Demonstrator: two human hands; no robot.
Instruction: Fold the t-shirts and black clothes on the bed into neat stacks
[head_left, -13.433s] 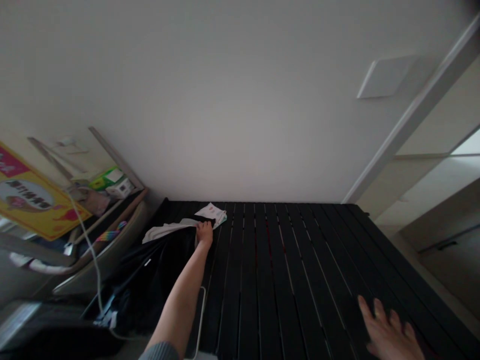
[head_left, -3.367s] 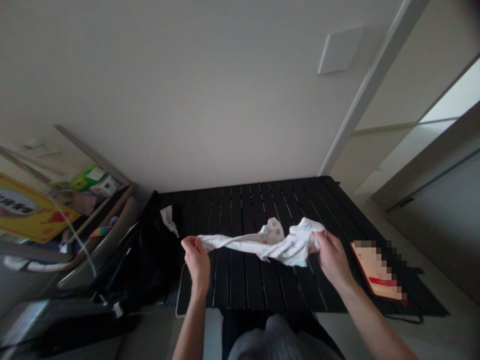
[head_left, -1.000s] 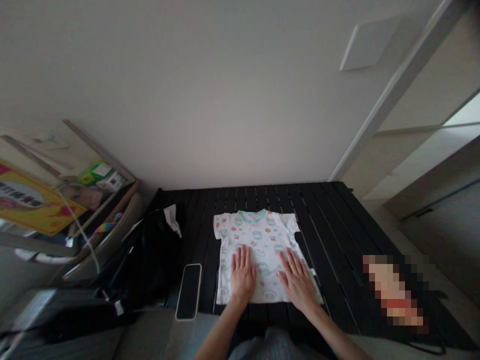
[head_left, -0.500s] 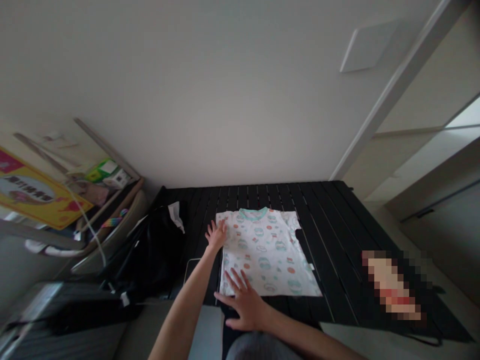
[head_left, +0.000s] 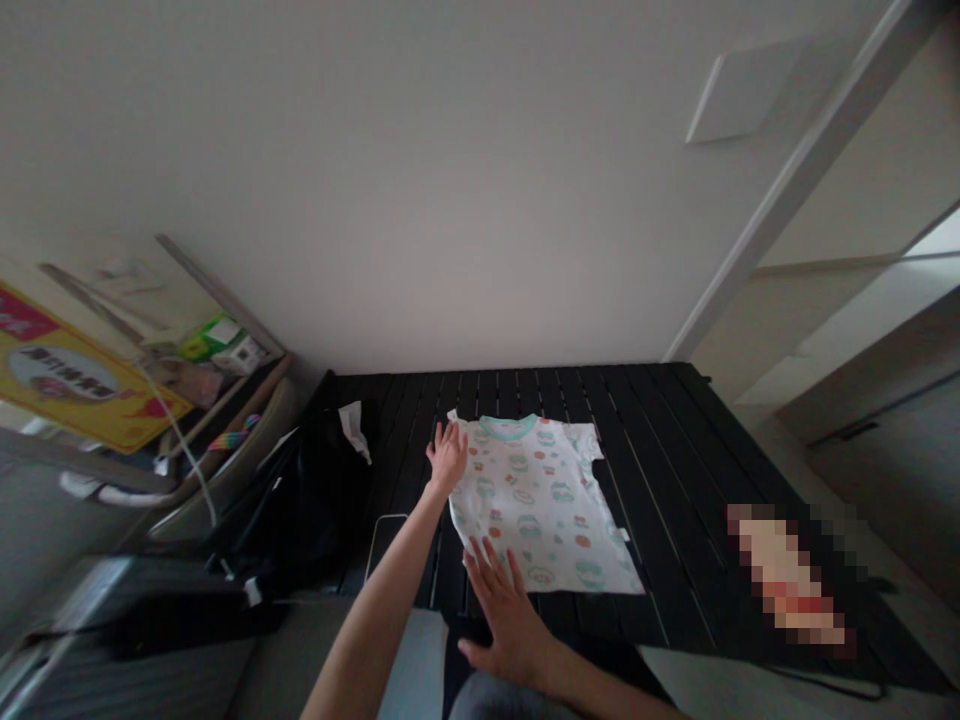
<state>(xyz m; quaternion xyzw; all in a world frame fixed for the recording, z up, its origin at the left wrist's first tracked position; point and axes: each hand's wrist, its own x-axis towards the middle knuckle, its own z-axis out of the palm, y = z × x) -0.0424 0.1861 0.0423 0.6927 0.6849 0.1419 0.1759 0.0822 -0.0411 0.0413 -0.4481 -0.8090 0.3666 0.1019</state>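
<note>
A small white T-shirt with a mint collar and a pattern of orange and green prints lies spread on a black slatted table. My left hand rests flat on the shirt's left sleeve, fingers stretched out; that sleeve edge looks turned inward. My right hand lies flat at the shirt's near left corner, fingers spread. Neither hand holds anything.
A phone lies on the table's near left edge, partly behind my left arm. A black bag with a white tag sits left of the table. A cluttered shelf stands further left. A blurred-out object lies at the right.
The shirt's left side has shifted inward: my left hand moved right onto the sleeve, and my right hand slid slightly right along the near hem. Earlier the shirt was bunched between both hands.
</note>
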